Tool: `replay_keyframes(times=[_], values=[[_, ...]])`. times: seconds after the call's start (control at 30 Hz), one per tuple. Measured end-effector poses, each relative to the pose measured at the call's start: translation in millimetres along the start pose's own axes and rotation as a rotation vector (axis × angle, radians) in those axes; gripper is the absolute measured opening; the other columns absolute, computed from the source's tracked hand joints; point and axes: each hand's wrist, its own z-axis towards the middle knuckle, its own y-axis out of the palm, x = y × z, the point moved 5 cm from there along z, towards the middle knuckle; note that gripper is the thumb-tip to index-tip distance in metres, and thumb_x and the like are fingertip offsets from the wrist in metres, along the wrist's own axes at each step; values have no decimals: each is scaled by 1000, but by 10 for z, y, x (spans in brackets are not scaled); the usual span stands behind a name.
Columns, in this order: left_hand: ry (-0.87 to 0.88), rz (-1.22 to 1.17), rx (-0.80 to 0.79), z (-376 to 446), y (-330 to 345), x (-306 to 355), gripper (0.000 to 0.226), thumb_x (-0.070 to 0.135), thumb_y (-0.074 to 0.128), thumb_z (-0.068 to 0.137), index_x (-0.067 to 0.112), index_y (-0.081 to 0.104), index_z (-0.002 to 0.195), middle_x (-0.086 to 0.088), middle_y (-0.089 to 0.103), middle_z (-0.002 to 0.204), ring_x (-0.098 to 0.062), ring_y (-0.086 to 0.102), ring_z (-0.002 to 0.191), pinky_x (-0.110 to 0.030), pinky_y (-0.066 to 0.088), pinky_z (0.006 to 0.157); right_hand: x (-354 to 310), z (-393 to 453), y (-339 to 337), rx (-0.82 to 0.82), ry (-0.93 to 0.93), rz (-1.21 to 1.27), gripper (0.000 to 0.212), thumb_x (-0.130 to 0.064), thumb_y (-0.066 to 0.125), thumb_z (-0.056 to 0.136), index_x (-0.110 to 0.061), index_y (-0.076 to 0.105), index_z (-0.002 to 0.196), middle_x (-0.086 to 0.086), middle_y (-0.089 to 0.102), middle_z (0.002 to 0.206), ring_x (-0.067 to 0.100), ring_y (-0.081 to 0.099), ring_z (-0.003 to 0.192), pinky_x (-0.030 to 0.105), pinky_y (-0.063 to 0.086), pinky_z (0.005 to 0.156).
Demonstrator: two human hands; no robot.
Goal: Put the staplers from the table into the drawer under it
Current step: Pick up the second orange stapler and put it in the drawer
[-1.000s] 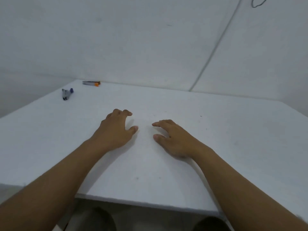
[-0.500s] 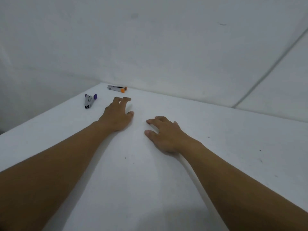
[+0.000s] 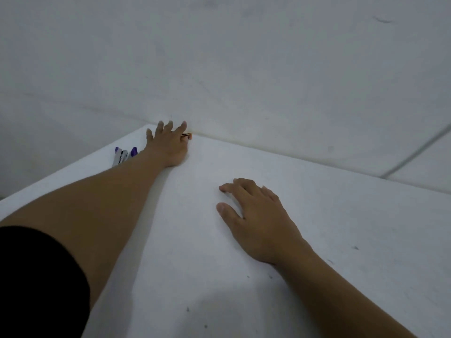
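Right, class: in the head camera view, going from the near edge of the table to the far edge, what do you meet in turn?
Black sleeve → right hand flat on the table → purple stapler → left hand → orange stapler at the wall, mostly hidden under the fingers.

Worktop [image 3: 244, 240]: matt white, smooth, flecked with small dark specks and scuffs. Wall [image 3: 244, 69] behind: matt white, faintly mottled. Purple stapler [image 3: 122, 156]: bright metal-looking body, purple ends that look plastic. Orange stapler [image 3: 188, 136]: mostly hidden; orange tip looks plastic. Sleeve [image 3: 36, 276]: black matt cloth.
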Motion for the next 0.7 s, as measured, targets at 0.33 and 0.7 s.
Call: replay_keyframes(times=[0.33,0.7], values=[[41,-313,113,-173,-68,52,41,33,60,96,15,61,132,-17,52,125,-38,46,119,-36,32,101,8,11,4,22,-2,10,44,-54,34,101,-42,44,142,-19,38,153,0,28,146,36,11,125],[63,-931,146,-1028,-546,340,23,34,68,92,17,76,105,-6,74,88,-22,74,80,-17,53,67,8,16,-27,26,20,35,42,-53,40,100,-41,51,139,-15,44,150,6,37,143,37,14,124]])
